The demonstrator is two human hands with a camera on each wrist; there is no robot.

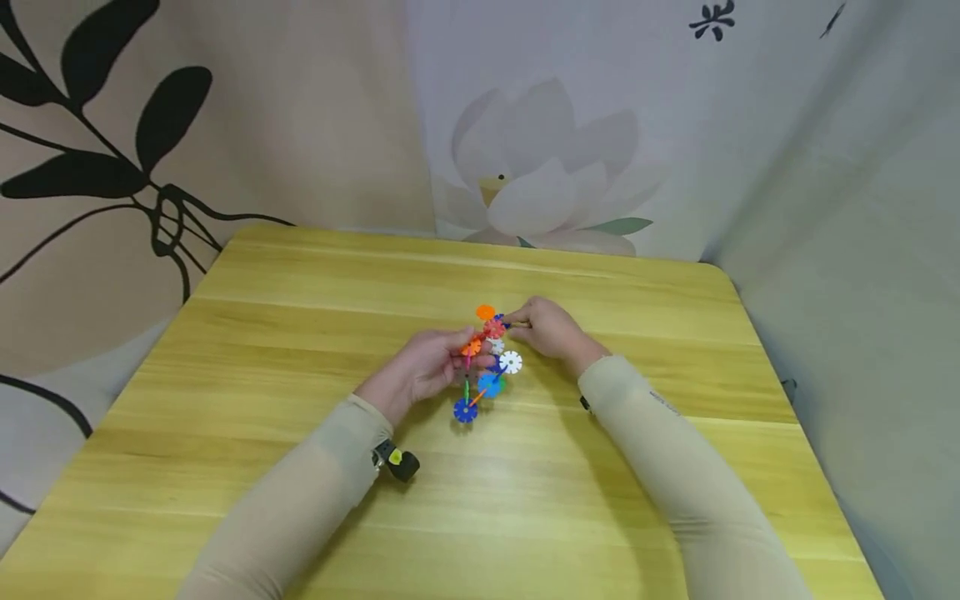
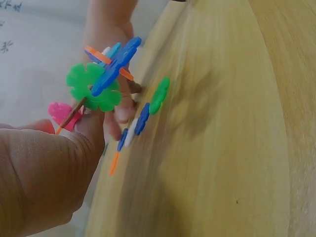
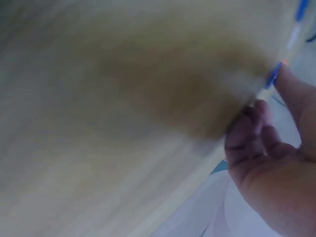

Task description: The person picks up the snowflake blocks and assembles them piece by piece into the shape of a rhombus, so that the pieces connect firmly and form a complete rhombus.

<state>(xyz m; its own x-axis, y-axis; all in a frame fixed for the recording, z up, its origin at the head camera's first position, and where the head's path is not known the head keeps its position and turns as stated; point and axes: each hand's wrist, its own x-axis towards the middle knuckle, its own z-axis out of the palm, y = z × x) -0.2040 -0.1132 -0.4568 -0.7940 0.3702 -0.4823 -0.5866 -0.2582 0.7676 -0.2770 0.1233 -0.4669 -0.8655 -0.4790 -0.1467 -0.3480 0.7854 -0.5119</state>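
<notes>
Several notched plastic snowflake discs are slotted together into a colourful assembly, held above the table. My left hand [image 1: 431, 364] grips it from the left, thumb and fingers around its middle. A blue disc [image 1: 465, 411] sits at the near end, beside a light blue disc [image 1: 491, 384]. White disc [image 1: 510, 362] shows on the right; red disc [image 1: 494, 328] and orange disc [image 1: 486, 312] are at the far end. There my right hand [image 1: 553, 332] pinches a dark blue disc [image 3: 273, 76]. In the left wrist view, a green disc [image 2: 81, 81] and pink disc [image 2: 63, 114] stand near the left thumb.
The wood-grain table [image 1: 300, 283] stretches out around both hands. Behind it hangs a pale curtain [image 1: 322, 108] with leaf and flower prints, and another pale cloth is at the right. A small black camera [image 1: 403, 465] is strapped to the left wrist.
</notes>
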